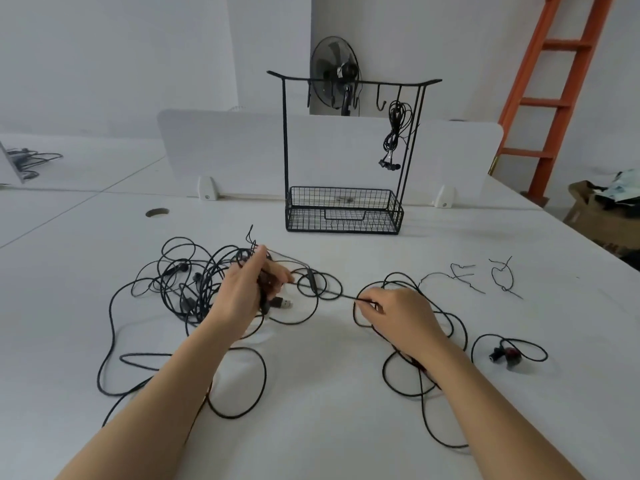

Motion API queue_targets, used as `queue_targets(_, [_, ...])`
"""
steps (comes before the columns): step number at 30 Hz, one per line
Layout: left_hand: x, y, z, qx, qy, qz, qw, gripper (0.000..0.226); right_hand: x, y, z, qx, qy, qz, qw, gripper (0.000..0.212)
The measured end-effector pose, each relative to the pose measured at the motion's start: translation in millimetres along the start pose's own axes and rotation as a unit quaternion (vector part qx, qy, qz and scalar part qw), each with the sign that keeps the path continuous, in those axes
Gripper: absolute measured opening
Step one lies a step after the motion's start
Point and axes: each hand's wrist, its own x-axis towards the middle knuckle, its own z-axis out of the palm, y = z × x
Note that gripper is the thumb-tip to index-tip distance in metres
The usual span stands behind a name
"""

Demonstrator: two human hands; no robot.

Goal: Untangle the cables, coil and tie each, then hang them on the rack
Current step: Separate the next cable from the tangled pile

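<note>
We are curling our left hand (247,289) around a bundle from the tangled cables (187,285) on the table (329,427), a USB plug (284,303) poking out below. Behind, the rack (286,150) is standing with one coiled cable (396,133) hanging from a right-side hook. Our right hand (401,315) is pinching a taut strand running between the hands. Twist ties (502,275) and earbuds (507,353) are lying farther right.

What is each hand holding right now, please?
Left hand: closed around a bunch of the tangled black cables.
Right hand: pinching one black cable strand, stretched taut.
</note>
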Motion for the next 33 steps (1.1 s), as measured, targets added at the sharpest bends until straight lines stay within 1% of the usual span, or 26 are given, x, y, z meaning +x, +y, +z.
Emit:
queue_targets(2, [-0.3, 0.2, -1.5, 0.089, -0.019, 0.035, 0.995, 0.065, 2.8, 4.7, -2.5, -0.003, 0.019, 0.011, 1.000, 0.024])
queue_targets(3, [-1.6, 0.9, -0.8, 0.110, -0.026, 0.047, 0.992, 0.063, 3.8, 7.6, -3.2, -0.006, 0.030, 0.014, 0.999, 0.024])
queue_targets(7, [-4.7, 5.0, 2.1, 0.168, -0.036, 0.091, 0.981, 0.060, 4.4, 10.6, -2.6, -0.007, 0.048, 0.022, 0.999, 0.024])
queue_targets(9, [-3.2, 4.3, -0.3, 0.163, -0.032, 0.112, 0.980, 0.064, 4.2, 7.5, 1.3, -0.012, 0.042, 0.010, 0.999, 0.026])
queue_targets(10, [-2.6, 3.9, -0.7, 0.131, -0.035, 0.118, 0.984, 0.066, 3.5, 5.1, 3.1, -0.018, 0.037, 0.001, 0.999, 0.027])
queue_targets(12, [-0.4, 3.4, 1.1, 0.007, -0.044, 0.108, 0.993, 0.071, 3.1, 1.4, 6.6, -0.018, 0.032, -0.017, 0.999, 0.026])
queue_targets(13, [-0.4, 3.8, 3.1, -0.068, -0.050, 0.083, 0.993, 0.072, 2.6, -0.5, 8.1, -0.013, 0.031, -0.021, 0.999, 0.026])
queue_targets(15, [-0.5, 3.5, 6.0, -0.206, -0.048, 0.007, 0.977, 0.072, 1.2, -3.8, 8.8, 0.000, 0.025, -0.017, 1.000, 0.026])
queue_targets(16, [1.0, 2.0, 5.3, -0.248, -0.038, -0.036, 0.967, 0.072, 0.9, -4.5, 9.3, 0.006, 0.021, -0.016, 1.000, 0.024])
queue_targets(18, [1.4, 2.3, 5.1, -0.257, -0.044, -0.101, 0.960, 0.069, 0.2, -4.5, 9.5, 0.011, 0.018, -0.015, 1.000, 0.021])
queue_targets(21, [-0.6, 1.7, 10.5, -0.165, -0.066, -0.161, 0.971, 0.060, 0.7, -2.9, 8.8, 0.016, 0.031, -0.016, 0.999, 0.020])
queue_targets(23, [-4.7, -0.5, 18.6, -0.052, -0.062, -0.184, 0.980, 0.049, 1.6, -2.5, 6.3, 0.024, 0.057, -0.014, 0.998, 0.018])
queue_targets(25, [-9.5, -3.8, 27.2, 0.055, -0.068, -0.184, 0.979, 0.043, 2.9, -1.8, 4.7, 0.055, 0.089, -0.006, 0.994, 0.014])
queue_targets(27, [-14.4, -4.8, 34.7, 0.136, -0.091, -0.172, 0.971, 0.040, 4.5, -0.8, 5.1, 0.128, 0.108, 0.013, 0.986, 0.008])
queue_targets(30, [-18.5, -4.7, 39.8, 0.226, -0.134, -0.162, 0.951, 0.036, 8.8, 1.7, 7.9, 0.254, 0.131, 0.072, 0.956, 0.015])
queue_targets(33, [-17.9, -6.2, 40.9, 0.331, -0.148, -0.147, 0.920, 0.049, 12.4, 3.3, 8.2, 0.338, 0.155, 0.135, 0.919, 0.011])
